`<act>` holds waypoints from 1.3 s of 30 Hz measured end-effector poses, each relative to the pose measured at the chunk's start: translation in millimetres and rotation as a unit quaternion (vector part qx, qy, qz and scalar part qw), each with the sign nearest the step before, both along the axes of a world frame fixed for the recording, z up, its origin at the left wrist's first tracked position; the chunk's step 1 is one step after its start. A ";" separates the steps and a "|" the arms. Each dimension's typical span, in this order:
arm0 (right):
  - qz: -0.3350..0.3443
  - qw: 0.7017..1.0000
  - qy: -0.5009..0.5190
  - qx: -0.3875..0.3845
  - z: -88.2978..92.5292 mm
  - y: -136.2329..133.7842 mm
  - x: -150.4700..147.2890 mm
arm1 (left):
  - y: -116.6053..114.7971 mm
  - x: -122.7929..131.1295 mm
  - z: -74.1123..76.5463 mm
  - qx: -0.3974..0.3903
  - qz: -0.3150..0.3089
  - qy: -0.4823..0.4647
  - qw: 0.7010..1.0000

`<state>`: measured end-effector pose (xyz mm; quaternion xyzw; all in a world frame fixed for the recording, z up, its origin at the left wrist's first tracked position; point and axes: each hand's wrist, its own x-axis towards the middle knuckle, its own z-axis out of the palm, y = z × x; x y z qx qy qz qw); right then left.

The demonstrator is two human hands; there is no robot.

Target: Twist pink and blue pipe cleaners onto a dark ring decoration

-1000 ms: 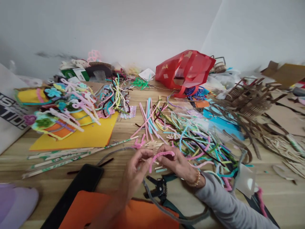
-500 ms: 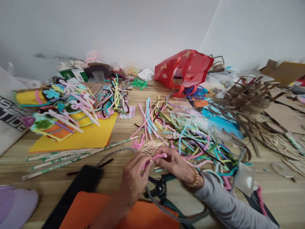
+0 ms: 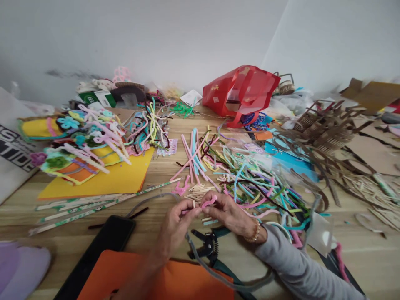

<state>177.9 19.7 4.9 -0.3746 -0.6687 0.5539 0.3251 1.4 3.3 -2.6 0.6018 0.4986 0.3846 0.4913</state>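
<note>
Both my hands meet low in the middle of the wooden table (image 3: 156, 175). My left hand (image 3: 175, 223) and my right hand (image 3: 229, 214) each pinch one end of a short pink pipe cleaner (image 3: 208, 203), which bends up between the fingertips. Just beyond them lies a small heap of pale wooden sticks (image 3: 197, 191). Black pliers (image 3: 204, 246) lie on the table under my wrists. A long grey pipe cleaner (image 3: 218, 279) curves beneath my arms.
A tangle of coloured pipe cleaners (image 3: 256, 183) spreads to the right. Yellow foam sheets with finished pipe-cleaner flowers (image 3: 90, 141) lie at the left, a red bag (image 3: 242, 89) at the back, brown cardboard scraps (image 3: 337, 133) at the right. A black phone (image 3: 100, 246) and orange sheet (image 3: 125, 277) lie near me.
The pink pipe cleaner, a longer arch a second ago, is now squeezed into a short bend between my fingertips. Both hands drew closer together.
</note>
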 end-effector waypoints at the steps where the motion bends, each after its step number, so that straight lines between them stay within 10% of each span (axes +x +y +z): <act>1: 0.007 1.000 0.000 0.018 2.4 -0.5 0.1 | 0.8 -0.3 1.0 -0.033 -0.015 -0.039 0.999; 8: -0.001 0.994 -0.006 0.108 4.7 -5.6 -0.3 | 1.8 -0.4 -1.7 -0.169 -0.082 -0.227 0.956; 16: -0.009 0.997 0.038 -0.073 -4.8 -1.0 -0.2 | 0.3 -2.2 3.5 0.064 0.033 0.015 0.997; 23: -0.021 0.995 0.030 -0.098 -3.3 -2.0 -1.5 | -6.5 -2.6 -8.4 0.373 0.034 0.217 0.901; 39: -0.077 0.982 0.036 -0.171 -6.9 -2.4 -5.5 | -9.0 -4.3 -6.0 0.486 -0.008 0.325 0.811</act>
